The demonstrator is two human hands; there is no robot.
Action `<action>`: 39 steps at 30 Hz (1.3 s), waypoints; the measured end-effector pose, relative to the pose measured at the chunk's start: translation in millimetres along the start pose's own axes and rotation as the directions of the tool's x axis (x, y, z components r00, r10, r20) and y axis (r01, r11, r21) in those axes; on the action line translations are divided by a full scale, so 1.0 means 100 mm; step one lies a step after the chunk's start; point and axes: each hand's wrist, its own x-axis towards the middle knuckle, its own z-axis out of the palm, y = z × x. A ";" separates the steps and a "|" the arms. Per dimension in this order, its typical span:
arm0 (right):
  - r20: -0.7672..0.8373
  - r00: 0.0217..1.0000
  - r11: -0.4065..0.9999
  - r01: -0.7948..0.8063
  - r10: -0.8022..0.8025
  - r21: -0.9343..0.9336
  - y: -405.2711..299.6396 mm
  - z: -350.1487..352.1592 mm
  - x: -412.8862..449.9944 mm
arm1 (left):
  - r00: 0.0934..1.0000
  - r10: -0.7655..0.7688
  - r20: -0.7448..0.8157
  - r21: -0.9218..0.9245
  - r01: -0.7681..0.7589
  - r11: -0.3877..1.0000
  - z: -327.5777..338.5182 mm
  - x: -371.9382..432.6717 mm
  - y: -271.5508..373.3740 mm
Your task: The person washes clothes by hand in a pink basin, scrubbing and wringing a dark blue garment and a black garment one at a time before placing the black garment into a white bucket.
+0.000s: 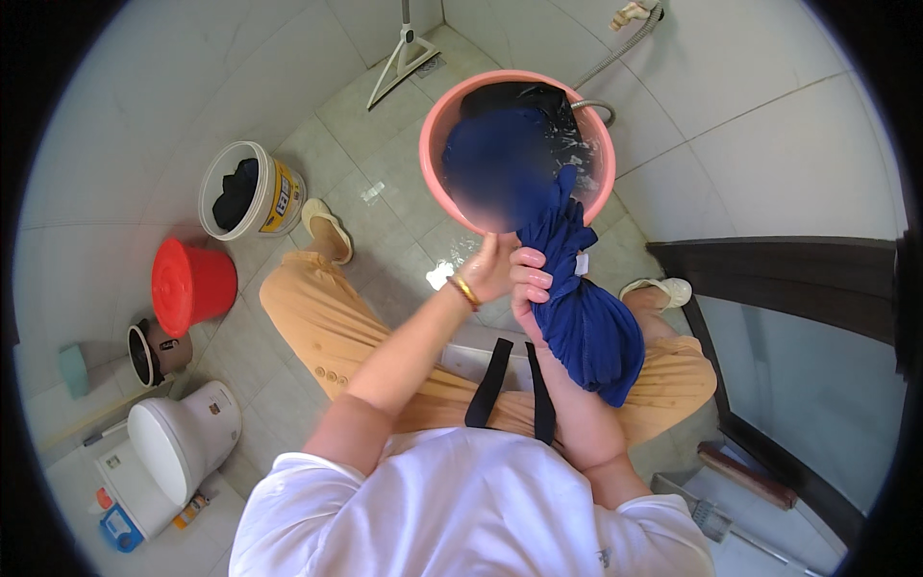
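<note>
A twisted navy blue cloth garment with a small white tag is gripped in my right hand. Its lower end drapes over my right forearm, and its upper part reaches over the rim of a pink plastic basin. My left hand, with a gold-coloured bangle at the wrist, is beside my right hand just below the rim. A blurred patch hides its fingertips, so its hold is unclear. Inside the basin, more navy cloth and a shiny black item sit in water.
A flexible metal hose runs from a wall tap to the basin. Left are a white bucket holding dark cloth, a red lidded bucket, a bin and a toilet. A floor squeegee stands behind; a dark-framed door is right.
</note>
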 end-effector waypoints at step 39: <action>-0.518 0.855 0.733 -0.367 0.023 -0.573 -0.56 0.32 0.01 | 0.985 0.119 -0.126 0.384 -0.062 0.921 0.65 0.44 0.48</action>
